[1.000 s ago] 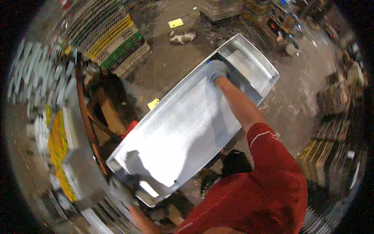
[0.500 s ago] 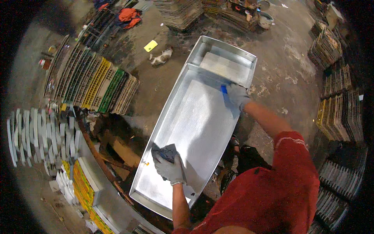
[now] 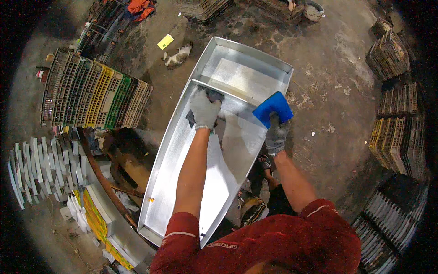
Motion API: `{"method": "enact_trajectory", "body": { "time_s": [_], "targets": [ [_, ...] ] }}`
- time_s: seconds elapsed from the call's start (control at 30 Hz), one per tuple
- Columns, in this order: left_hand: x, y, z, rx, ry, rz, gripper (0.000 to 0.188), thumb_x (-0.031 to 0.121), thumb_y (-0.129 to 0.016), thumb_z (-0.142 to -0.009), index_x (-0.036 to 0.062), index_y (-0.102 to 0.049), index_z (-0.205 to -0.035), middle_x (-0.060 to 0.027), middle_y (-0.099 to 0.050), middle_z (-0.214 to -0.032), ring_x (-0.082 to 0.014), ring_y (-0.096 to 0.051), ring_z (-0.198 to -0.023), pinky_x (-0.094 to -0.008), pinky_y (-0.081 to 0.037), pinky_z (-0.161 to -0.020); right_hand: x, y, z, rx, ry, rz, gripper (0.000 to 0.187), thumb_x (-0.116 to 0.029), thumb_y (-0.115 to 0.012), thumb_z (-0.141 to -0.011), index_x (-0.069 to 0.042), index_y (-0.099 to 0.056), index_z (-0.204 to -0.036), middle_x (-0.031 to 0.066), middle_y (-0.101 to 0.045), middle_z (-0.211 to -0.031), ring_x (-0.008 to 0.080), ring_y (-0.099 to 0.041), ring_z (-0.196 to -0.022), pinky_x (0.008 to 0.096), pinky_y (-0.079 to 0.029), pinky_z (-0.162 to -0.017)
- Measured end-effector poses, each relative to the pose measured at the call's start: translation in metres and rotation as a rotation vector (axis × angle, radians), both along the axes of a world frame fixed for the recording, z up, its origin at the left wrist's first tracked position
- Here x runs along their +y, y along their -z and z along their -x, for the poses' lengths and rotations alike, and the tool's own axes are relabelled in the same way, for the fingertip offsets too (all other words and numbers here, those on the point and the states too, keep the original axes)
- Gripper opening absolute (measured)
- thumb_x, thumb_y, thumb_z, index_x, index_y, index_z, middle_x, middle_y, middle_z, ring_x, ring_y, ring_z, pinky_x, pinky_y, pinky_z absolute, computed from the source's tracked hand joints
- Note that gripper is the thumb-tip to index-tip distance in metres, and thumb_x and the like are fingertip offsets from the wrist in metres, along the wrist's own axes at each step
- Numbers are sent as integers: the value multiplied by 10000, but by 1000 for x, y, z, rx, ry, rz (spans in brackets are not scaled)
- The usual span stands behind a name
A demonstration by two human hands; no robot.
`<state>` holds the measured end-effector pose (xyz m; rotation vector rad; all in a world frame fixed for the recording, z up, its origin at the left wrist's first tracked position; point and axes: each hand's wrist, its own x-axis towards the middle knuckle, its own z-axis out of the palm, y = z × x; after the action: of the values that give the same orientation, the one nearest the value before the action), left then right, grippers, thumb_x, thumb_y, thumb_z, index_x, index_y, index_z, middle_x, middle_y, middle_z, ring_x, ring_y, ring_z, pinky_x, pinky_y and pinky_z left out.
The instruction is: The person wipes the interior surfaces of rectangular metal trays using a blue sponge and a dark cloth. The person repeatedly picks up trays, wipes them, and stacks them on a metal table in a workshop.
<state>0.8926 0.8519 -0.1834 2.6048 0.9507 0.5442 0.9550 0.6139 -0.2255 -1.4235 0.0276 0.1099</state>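
A long, shallow silver metal tray lies at a slant before me, with a raised cross wall and a shorter section beyond it. My left hand, in a grey glove, is closed on a dark cloth and presses it to the tray floor near the cross wall. In my right hand, also gloved, is a flat blue scraper-like piece. It is raised over the tray's right rim, its broad face showing. A small orange bit lies by the near left wall.
Plastic crates are stacked at left, above bundled metal strips. More crates stand at right, beside grey slatted stacks. On the floor beyond the tray are a cat and a yellow card.
My left hand has slid the cloth from the tray's near end up to the cross wall. The right hand has drawn back and turned the blue piece broad side up. The view has shifted.
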Motion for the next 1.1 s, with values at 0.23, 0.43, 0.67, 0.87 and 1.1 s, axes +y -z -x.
{"method": "enact_trajectory", "body": {
  "time_s": [0.23, 0.43, 0.67, 0.87, 1.1],
  "targets": [
    [-126, 10, 0, -43, 490, 189, 252, 249, -719, -766, 73, -700, -945, -177, -709, -908, -401, -673, -877, -516, -526, -804, 0, -5, -3, 230, 53, -342, 264, -289, -682, -1013, -84, -649, -1175, -5, -658, -1055, 140, -614, -926, 333, -528, -840],
    [-108, -36, -2, 358, 552, 1002, 372, 324, -654, -872, 15, -743, -1059, -146, -760, -907, -229, -726, -777, -401, -573, -723, -12, -50, -28, 98, -293, -328, 255, -287, -677, -1012, -79, -676, -1160, -4, -673, -1060, 145, -640, -939, 320, -543, -841],
    [-148, -75, 225, 619, 359, 1281, 438, 221, -663, -803, 77, -685, -1216, -103, -734, -900, -227, -654, -746, -408, -533, -707, 22, -74, -36, -751, -921, 1326, 300, -208, -507, -939, -50, -703, -1102, 285, -724, -1061, 409, -722, -1002, 533, -556, -873],
    [-179, -131, 460, 882, 104, 856, 458, 332, -664, -785, 46, -757, -1130, -200, -762, -1008, -334, -721, -928, -433, -555, -874, 17, -48, 95, -880, -1053, 1348, 357, -431, -720, -850, -102, -737, -989, 159, -754, -906, 351, -739, -812, 487, -581, -711],
    [-161, -150, 476, -454, -314, 1004, 516, 2, -576, -848, -39, -589, -1362, -70, -713, -1053, -147, -665, -902, -301, -541, -789, -22, -102, 286, -1028, -1787, 841, 362, -301, -673, -873, -72, -729, -1147, 188, -740, -1054, 371, -698, -1043, 507, -504, -950]
  ]
}}
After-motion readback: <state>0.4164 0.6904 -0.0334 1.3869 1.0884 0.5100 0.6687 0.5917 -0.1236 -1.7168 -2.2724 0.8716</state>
